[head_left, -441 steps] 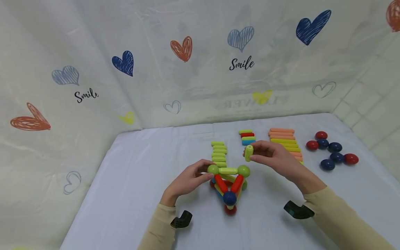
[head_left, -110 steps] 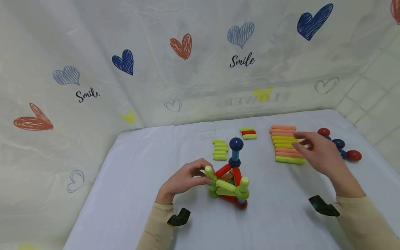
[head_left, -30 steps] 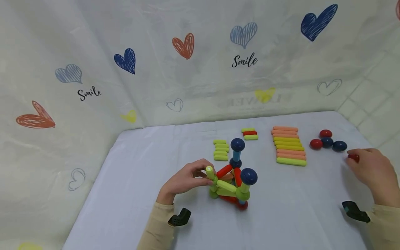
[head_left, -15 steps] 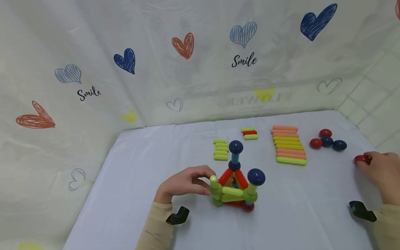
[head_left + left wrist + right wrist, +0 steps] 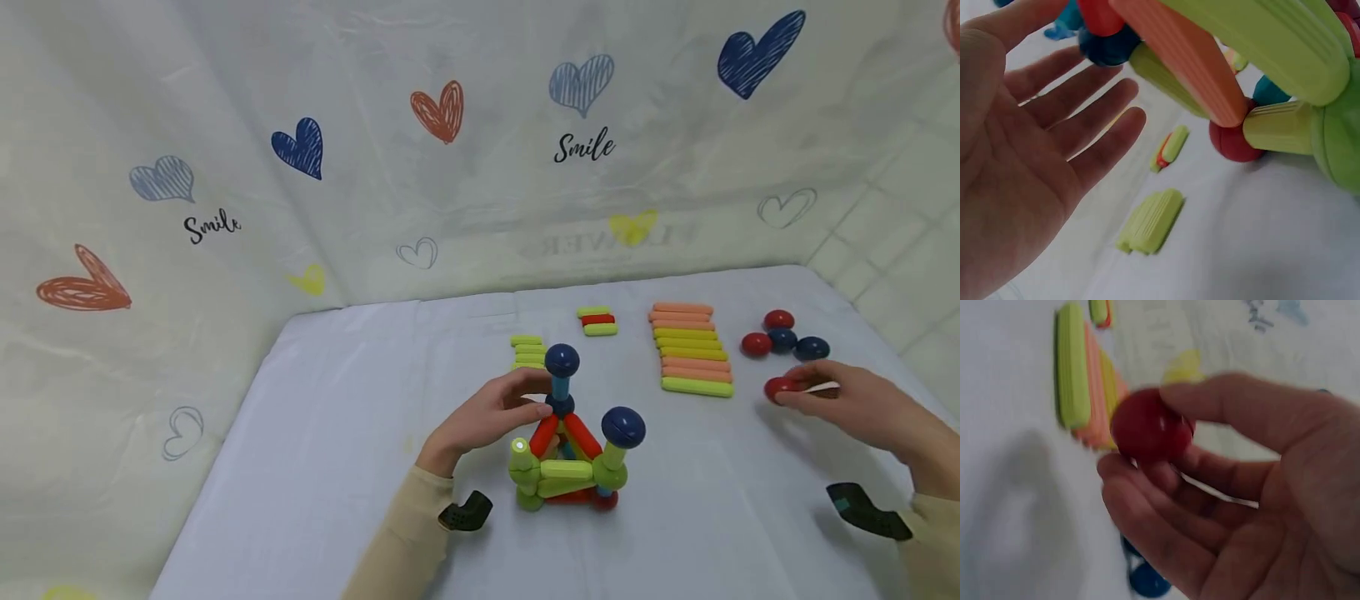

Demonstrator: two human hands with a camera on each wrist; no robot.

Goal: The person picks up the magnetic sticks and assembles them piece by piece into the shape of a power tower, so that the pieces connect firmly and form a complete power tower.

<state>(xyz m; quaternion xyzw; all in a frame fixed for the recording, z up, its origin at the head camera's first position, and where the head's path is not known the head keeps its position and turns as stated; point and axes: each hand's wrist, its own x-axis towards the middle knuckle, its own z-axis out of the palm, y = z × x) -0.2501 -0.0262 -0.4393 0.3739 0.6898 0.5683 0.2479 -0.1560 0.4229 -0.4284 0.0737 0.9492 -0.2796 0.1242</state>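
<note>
In the head view, a ball-and-stick magnetic model stands mid-table, its rear post topped by a blue ball and its right front post by another blue ball. The left front post ends in a bare tip. My left hand holds the model at the rear, thumb on the lower blue ball and fingers behind that post. The left wrist view shows my loosely extended fingers there. My right hand pinches a red ball between thumb and fingertips, right of the model.
Several short green sticks lie behind the model, partly hidden by my left hand. Further back is a small stack of green and red sticks. Long orange, yellow and green sticks form a row; red and blue balls lie beyond them.
Over the last second my left hand has moved from the model's left front corner to its rear post, and the model has turned slightly. My right hand has brought the red ball leftward.
</note>
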